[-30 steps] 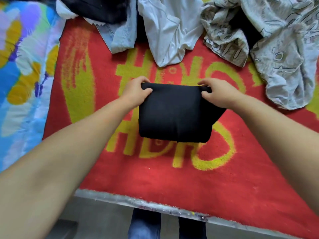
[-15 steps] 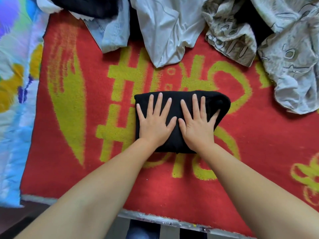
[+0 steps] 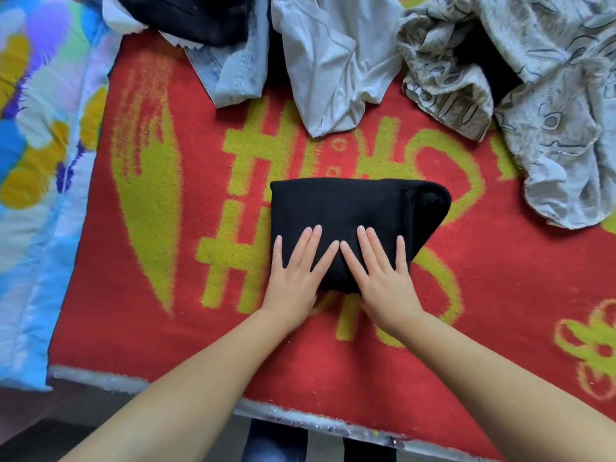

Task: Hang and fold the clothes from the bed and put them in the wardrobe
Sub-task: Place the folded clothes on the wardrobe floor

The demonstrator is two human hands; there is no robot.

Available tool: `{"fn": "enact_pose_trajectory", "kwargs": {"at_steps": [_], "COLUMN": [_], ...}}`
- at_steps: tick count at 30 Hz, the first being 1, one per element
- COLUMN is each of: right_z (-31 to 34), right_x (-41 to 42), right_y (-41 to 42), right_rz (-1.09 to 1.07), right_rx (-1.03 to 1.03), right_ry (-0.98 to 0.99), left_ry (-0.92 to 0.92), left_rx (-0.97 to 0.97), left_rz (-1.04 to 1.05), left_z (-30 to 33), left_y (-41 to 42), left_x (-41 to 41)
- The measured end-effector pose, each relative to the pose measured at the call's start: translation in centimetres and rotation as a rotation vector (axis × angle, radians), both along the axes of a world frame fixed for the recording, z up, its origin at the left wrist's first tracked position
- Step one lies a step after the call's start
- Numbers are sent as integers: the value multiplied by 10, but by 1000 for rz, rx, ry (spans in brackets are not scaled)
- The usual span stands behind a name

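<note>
Both hands have slid back toward the near edge of the folded black garment [image 3: 350, 215] since half a second ago, when they lay higher on it; a second ago they pinched its far corners. Far left of the fingers lies a flowered blue quilt [image 3: 36, 181], touching the red and yellow blanket [image 3: 160, 328] that bears everything else. The left hand [image 3: 295, 278] presses flat on the garment's near left part, fingers straight and slightly spread, index tip touching the right index tip. The right hand [image 3: 383, 281] presses flat just beside it, fingers likewise straight and fanned. Beyond the fingertips, well apart, lie pale denim [image 3: 240, 75], a light grey shirt [image 3: 333, 61], and, right of the fingers, a crumpled printed grey garment [image 3: 550, 111].
</note>
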State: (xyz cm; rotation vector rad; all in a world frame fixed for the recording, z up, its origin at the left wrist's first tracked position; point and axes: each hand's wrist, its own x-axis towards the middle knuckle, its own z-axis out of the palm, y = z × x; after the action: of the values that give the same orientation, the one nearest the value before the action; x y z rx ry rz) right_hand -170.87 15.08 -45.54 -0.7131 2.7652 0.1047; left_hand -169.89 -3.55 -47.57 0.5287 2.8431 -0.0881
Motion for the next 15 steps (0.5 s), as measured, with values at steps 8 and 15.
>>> {"fn": "enact_pose_trajectory", "kwargs": {"at_steps": [8,15], "right_z": [10,111], "right_x": [-48,-92], "right_y": [-7,-20], "right_rz": [-45,-31], "right_rx": [70,5], "right_ry": [-134,-91], "left_ry": [-148,-55], "left_rx": [24,141], "left_rz": [45,133], "left_z": [18,112], "left_y": [4,-5], "left_x": [-41,-81]}}
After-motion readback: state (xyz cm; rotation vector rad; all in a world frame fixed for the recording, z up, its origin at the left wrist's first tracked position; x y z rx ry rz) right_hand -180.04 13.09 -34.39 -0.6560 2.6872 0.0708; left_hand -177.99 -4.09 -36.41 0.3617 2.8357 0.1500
